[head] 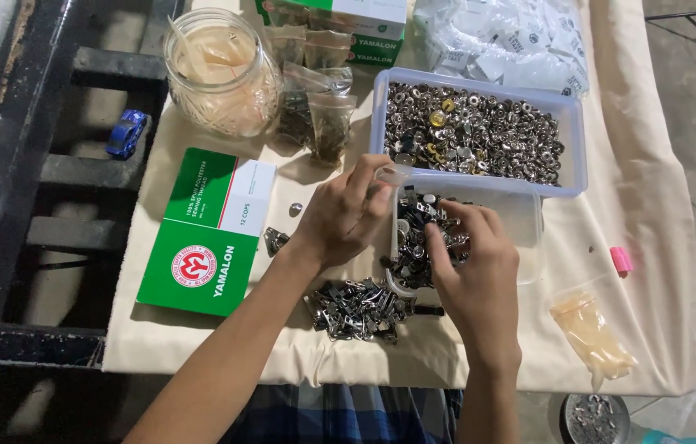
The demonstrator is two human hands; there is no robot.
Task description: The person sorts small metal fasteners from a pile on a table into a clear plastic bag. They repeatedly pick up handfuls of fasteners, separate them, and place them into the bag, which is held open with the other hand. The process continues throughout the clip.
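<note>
My left hand (346, 215) holds a small clear plastic bag (392, 174) pinched open at the rim of a clear plastic tub (521, 215). The tub holds small metal clips (422, 247). My right hand (473, 267) reaches into the tub with fingers curled around several of those clips. A loose heap of similar metal clips (360, 308) lies on the cream cloth just below my hands.
A larger clear tub of silver metal buttons (475, 131) sits behind. A glass jar (218, 70), filled small bags (319, 115), a green and white box (208, 234), a pink cap (621, 260), a folded bag stack (591, 333), a blue toy car (126, 133).
</note>
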